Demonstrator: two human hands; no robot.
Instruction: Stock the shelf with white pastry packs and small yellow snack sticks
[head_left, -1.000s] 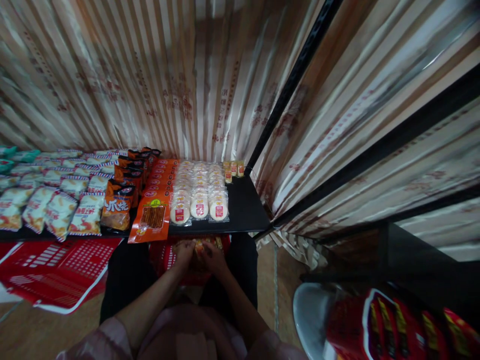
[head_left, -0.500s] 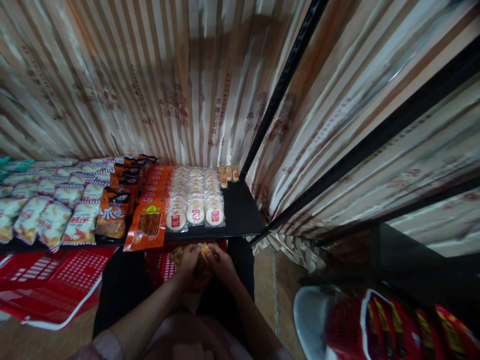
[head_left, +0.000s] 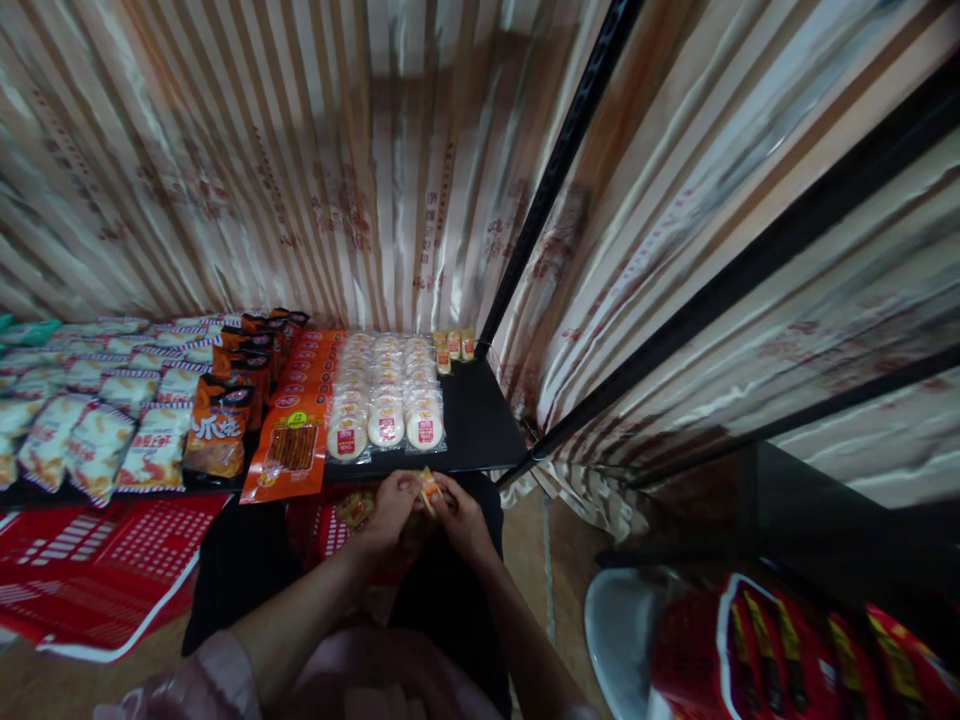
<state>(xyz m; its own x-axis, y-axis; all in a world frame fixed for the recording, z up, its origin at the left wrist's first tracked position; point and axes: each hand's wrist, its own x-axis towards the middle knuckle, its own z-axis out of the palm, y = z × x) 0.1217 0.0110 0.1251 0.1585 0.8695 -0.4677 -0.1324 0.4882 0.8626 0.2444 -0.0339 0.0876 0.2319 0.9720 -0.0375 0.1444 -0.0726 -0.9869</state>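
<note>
Over my lap, just in front of the shelf's front edge, my left hand (head_left: 394,506) and my right hand (head_left: 460,518) are closed on a small yellow-and-orange snack packet (head_left: 429,492). The fingers of both hands pinch it from either side. Similar small yellow packets (head_left: 444,354) stand in a short group at the back right of the black shelf (head_left: 480,425). To the left of my left hand, more yellowish wrapped packets (head_left: 354,508) lie in a red basket (head_left: 301,525) between my knees, partly hidden by my arms.
On the shelf are rows of round white crackers (head_left: 386,425), orange snack pouches (head_left: 289,450), black-and-orange bags (head_left: 217,430) and white bags (head_left: 154,450). A black post (head_left: 555,170) rises at the corner. At lower right, red packages (head_left: 780,650) sit by a grey stool (head_left: 619,635).
Both hands have come up and slightly right, with the small packet now clear of the basket. The yellowish packets left of my left hand show more plainly. The view has shifted slightly.
</note>
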